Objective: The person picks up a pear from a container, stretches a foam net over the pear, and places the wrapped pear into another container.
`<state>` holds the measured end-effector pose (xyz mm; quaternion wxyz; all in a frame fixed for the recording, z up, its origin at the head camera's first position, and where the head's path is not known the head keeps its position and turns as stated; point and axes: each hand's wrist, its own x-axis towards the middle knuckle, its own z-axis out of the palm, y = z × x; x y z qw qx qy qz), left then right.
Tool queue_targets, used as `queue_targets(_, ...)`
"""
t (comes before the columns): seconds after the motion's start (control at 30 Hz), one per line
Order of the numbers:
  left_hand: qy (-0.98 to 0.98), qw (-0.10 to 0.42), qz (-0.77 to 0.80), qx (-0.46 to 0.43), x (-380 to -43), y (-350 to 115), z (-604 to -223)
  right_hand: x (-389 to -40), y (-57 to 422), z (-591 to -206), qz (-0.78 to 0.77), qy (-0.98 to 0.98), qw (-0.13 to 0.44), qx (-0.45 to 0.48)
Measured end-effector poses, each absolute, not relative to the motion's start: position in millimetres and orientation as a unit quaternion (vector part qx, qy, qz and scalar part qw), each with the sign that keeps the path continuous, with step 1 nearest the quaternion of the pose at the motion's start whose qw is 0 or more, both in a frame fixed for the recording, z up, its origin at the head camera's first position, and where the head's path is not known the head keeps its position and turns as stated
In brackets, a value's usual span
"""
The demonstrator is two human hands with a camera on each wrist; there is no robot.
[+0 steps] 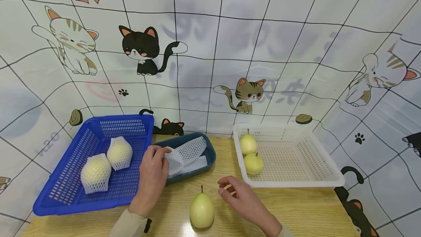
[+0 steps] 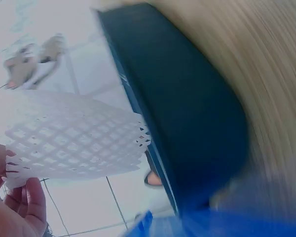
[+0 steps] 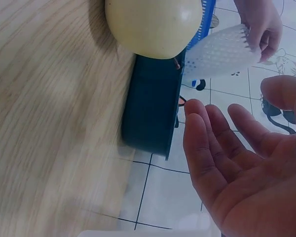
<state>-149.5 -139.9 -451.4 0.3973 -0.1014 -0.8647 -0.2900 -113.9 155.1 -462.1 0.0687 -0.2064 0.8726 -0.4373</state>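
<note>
My left hand [image 1: 154,173] pinches the end of a white foam net sleeve [image 2: 79,136] above the dark teal tray [image 1: 210,153]. More foam nets [image 1: 192,149] lie inside that tray. In the right wrist view the held sleeve [image 3: 222,52] hangs from the left fingers over the tray's rim. My right hand [image 1: 241,200] holds nothing; its fingers are loosely bent, just right of a bare pear [image 1: 202,211]. The pear stands upright on the table, stem up, between both hands. In the right wrist view the right palm [image 3: 256,182] faces the tray, fingers apart.
At left a blue basket [image 1: 128,202] contains two pears in foam nets [image 1: 96,174]. A white basket [image 1: 296,184] at right has two bare pears [image 1: 253,164] along its left side. All stand on a wooden table [image 1: 296,211] against a cat-print cloth [image 1: 197,65].
</note>
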Motion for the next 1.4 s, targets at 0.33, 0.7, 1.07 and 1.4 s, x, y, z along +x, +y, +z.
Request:
queue_targets(0.33, -0.83, 0.372, -0.411, -0.061, -134, -116, -436, -113, 142, -449, -0.475, 0.861, 0.043, -0.178)
queue_targets(0.7, -0.806, 0.362, -0.459, -0.091, -126, -90, -437, -114, 123, -437, -0.602, 0.784, 0.039, -0.15)
queue_targets(1.07, -0.748, 0.17, -0.64, -0.032, -114, -76, -432, -118, 119, -440, -0.679, 0.712, 0.118, -0.134)
queue_targets(1.4, -0.709, 0.084, -0.699, -0.032, -108, -71, -434, -121, 113, -441, -0.673, 0.73, 0.074, -0.091)
